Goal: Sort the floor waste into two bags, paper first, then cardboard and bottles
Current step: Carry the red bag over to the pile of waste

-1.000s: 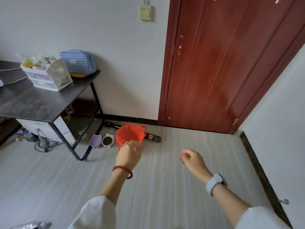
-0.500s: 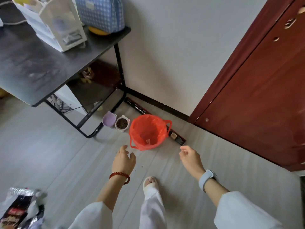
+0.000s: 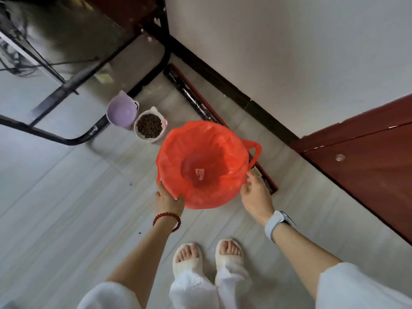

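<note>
1. Underfoot, pale wood-grain floor [image 3: 66, 208] fills most of the view and meets a white wall [image 3: 289, 52] along a dark baseboard [image 3: 223, 85].
2. Dark red door [image 3: 367, 170], at right, closed.
3. Black-framed table [image 3: 73, 83], upper left; only its frame and lower shelf show.
4. Red plastic bag [image 3: 200, 166], lining a round bin that stands on the floor between table frame and door, mouth wide open; one handle loop sticks out at its right side. A small pale scrap [image 3: 200, 173] lies at the bottom.
5. Long dark box [image 3: 196, 101], flat on the floor along the baseboard, partly hidden behind the bag.
6. Left hand [image 3: 167, 198], red bead bracelet on the wrist, pinching the bag's near-left edge, fingertips tucked under the plastic.
7. Right hand [image 3: 256, 195], pale watch on the wrist, fingers loosely spread, fingertips touching the bag's right edge below the handle loop; no closed grip is visible.
8. Purple bowl [image 3: 121, 111] and white bowl of brown kibble [image 3: 149, 126], touching, just left of the bag.
9. Two feet in white slippers [image 3: 207, 255], directly below the bag.
</note>
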Demonstrator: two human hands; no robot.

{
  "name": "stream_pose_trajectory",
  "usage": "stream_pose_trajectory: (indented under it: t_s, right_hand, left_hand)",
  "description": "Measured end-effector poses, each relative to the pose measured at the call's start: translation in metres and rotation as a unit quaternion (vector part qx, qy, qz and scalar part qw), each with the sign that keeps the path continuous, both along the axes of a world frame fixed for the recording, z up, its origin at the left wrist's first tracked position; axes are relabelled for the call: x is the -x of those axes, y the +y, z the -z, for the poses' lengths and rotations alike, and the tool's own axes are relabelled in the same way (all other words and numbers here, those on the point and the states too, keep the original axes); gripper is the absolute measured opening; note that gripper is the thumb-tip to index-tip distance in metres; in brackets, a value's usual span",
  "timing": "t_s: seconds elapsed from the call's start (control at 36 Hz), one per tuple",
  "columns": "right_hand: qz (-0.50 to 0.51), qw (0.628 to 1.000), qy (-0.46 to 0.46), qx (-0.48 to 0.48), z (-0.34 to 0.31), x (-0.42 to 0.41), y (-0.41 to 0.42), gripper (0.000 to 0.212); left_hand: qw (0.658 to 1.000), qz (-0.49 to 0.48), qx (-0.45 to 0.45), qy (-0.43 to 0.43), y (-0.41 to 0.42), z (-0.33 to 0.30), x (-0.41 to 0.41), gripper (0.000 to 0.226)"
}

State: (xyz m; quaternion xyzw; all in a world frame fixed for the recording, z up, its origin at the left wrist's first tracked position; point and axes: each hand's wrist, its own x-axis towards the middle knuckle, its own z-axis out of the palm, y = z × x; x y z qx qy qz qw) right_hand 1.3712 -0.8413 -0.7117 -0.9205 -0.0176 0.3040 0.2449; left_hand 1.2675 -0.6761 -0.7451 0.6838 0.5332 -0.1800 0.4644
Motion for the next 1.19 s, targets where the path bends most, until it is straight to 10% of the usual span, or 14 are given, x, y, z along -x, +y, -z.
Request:
stream_pose_trajectory:
  t_s: [0.36,0.72,1.19]
  right_hand:
    - [-0.079,0.992,-0.015,0.101,0.073,-0.026,0.026,0.053]
    - [-0.375,0.922,-0.044,0.085,-0.061,0.021,0.083,0.045]
    - [-0.638,0.764,-0.095,-0.011,-0.175,0.229,0.177,0.04]
  left_hand:
    - [0.985,-0.166,-0.036,-0.037,0.0,0.072,-0.018,0.066]
    - [0.959,-0.273,-0.08,-0.014,0.028,-0.075,0.067,0.063]
    - [0.827,-0.549,-0.121,-0.001,0.052,-0.213,0.326,0.062]
